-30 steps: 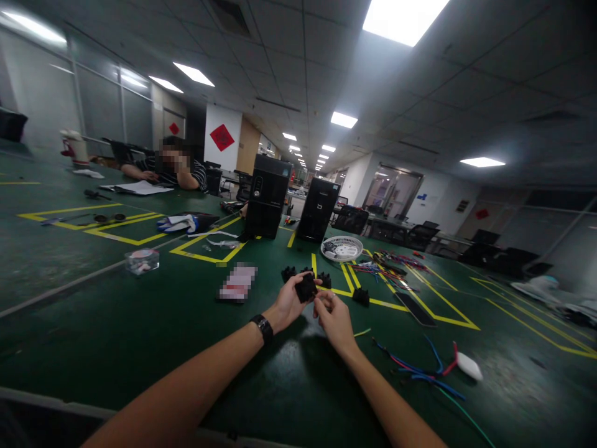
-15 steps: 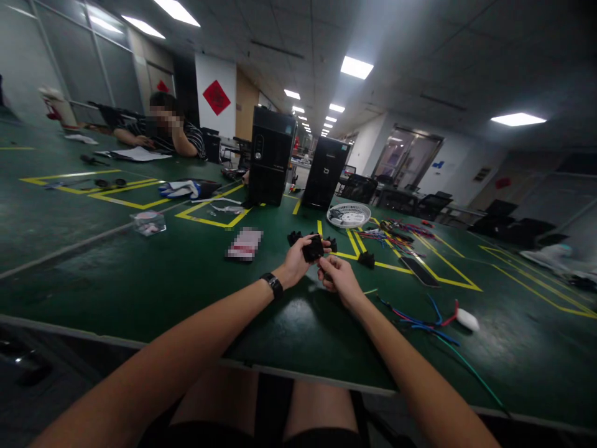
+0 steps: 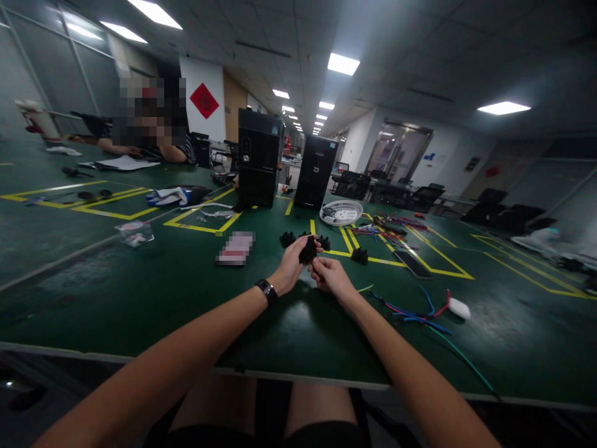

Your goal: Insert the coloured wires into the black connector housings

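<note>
My left hand [image 3: 295, 261] is wrapped around a small black plastic block [image 3: 308, 249], held up over the green table. The block's exact kind is too small to make out. My right hand [image 3: 329, 274] is closed just below and to the right of it, with thumb and fingertips pinched at the block's lower edge. Whatever those fingertips hold is hidden. Behind my hands stand several similar black pieces, one of them a dark toothed block [image 3: 359, 255] off to the right.
Two black computer towers [image 3: 259, 158] stand at the back, beside a white basket [image 3: 341, 213]. Bundled wires [image 3: 401, 223] and a dark flat panel [image 3: 412, 264] lie right; blue wires [image 3: 413, 316] and a white piece [image 3: 459, 308] are nearer. A person [image 3: 172, 151] sits far left.
My view has tilted down, bringing the table's front edge and my legs in. The black block has turned in my left hand, showing a different face. My right fingers remain pinched beside it.
</note>
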Demonstrator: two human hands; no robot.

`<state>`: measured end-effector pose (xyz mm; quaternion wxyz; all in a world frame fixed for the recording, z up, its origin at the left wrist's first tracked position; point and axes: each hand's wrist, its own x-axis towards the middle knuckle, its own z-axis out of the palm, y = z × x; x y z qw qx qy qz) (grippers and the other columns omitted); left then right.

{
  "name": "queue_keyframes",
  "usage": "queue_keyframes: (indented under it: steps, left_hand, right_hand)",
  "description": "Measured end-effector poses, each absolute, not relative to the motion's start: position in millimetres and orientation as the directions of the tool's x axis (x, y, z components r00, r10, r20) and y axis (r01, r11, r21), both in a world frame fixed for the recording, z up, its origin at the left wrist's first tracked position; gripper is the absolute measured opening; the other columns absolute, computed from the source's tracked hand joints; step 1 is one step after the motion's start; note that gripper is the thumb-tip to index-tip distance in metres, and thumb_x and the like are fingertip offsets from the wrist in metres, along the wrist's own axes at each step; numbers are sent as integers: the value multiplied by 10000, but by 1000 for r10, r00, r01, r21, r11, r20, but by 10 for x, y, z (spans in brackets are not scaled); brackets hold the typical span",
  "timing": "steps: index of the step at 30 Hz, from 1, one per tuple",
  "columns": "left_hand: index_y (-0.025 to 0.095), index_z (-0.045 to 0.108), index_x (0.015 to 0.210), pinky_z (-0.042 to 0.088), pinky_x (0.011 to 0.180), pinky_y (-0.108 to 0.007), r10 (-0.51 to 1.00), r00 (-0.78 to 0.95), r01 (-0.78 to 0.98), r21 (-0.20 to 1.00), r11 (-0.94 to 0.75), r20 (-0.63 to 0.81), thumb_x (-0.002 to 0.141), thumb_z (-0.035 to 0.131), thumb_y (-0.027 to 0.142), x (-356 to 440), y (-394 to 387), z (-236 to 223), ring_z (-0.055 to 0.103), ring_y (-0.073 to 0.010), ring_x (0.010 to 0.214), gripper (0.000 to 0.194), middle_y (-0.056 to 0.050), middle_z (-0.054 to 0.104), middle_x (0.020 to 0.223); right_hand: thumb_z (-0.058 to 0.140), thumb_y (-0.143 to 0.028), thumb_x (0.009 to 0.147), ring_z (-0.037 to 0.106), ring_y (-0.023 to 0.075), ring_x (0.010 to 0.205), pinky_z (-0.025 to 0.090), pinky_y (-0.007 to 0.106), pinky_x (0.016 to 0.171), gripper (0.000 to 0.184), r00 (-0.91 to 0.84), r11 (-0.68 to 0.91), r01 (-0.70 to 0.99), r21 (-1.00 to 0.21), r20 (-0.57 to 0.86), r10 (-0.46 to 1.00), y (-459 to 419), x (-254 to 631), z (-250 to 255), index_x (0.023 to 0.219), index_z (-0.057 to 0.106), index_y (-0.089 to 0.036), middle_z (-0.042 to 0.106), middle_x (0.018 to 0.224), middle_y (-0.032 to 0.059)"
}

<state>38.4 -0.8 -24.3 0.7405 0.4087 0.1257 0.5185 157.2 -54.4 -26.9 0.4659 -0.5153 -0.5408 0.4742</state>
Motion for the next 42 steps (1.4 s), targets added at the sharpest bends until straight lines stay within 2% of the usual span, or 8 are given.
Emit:
queue_keyframes:
  steps: [4, 9, 16, 23, 29, 33, 38, 42]
  left_hand:
    - [128, 614, 1091, 436, 555, -197, 871, 414, -622, 781, 59, 264, 846, 574, 395, 401, -71, -213, 608, -142, 744, 364, -94, 661, 957]
    - [157, 650, 1079, 445, 610, -200, 874, 384, -467, 879, -94, 297, 832, 590, 424, 349, -52, -190, 597, -145, 752, 369, -71, 669, 930]
    - [159, 669, 973, 477, 670, -246, 907, 270, -346, 912, -221, 323, 845, 508, 530, 251, 140, -266, 629, -161, 683, 424, -54, 664, 754]
    - [113, 629, 958, 489, 593, -252, 933, 228, -354, 917, -187, 278, 856, 427, 597, 244, 246, -325, 656, -170, 649, 534, -82, 672, 780]
    - [110, 614, 930, 489, 572, -263, 955, 203, -417, 902, -114, 214, 830, 462, 612, 271, 231, -355, 638, -159, 592, 534, -68, 653, 737]
    - [125, 608, 909, 472, 556, -244, 949, 163, -423, 888, -181, 271, 828, 472, 605, 252, 217, -333, 621, -142, 570, 506, -43, 629, 702]
    - [139, 615, 890, 452, 548, -215, 921, 117, -417, 860, -295, 372, 822, 482, 608, 243, 189, -274, 596, -118, 553, 492, -24, 619, 665]
    - [127, 583, 865, 468, 521, -239, 969, 122, -571, 814, -107, 213, 819, 441, 645, 278, 165, -238, 595, -122, 518, 540, -32, 613, 681]
  right_hand:
    - [526, -539, 812, 276, 33, 335, 179, 161, 340, 376, -27, 54, 150, -987, 50, 998, -544, 1595, -286, 743, 543, -170, 403, 488, -86]
    - [514, -503, 832, 307, 44, 345, 218, 167, 348, 356, -34, 77, 187, -979, 72, 997, -496, 1606, -330, 715, 549, -168, 428, 484, -75]
    - [488, -419, 867, 391, 59, 375, 261, 169, 365, 300, -121, 132, 270, -954, 103, 987, -453, 1562, -352, 822, 616, -152, 544, 547, -44]
    - [471, -367, 889, 476, 87, 429, 334, 194, 457, 276, -161, 284, 509, -813, 235, 959, -565, 1546, -301, 778, 632, -173, 605, 582, -29]
    - [456, -318, 902, 500, 110, 497, 331, 206, 521, 258, -181, 334, 616, -714, 285, 941, -589, 1527, -262, 805, 650, -178, 550, 544, -41]
    - [445, -282, 901, 482, 107, 521, 319, 204, 530, 256, -178, 358, 637, -683, 321, 930, -590, 1524, -235, 819, 664, -176, 527, 563, -41]
    - [424, -286, 910, 444, 95, 508, 299, 194, 511, 278, -167, 327, 636, -699, 289, 943, -627, 1519, -153, 848, 663, -159, 494, 572, -41]
    - [418, -291, 920, 443, 90, 520, 301, 192, 528, 276, -165, 334, 635, -696, 300, 940, -640, 1497, -142, 859, 650, -155, 491, 583, -43]
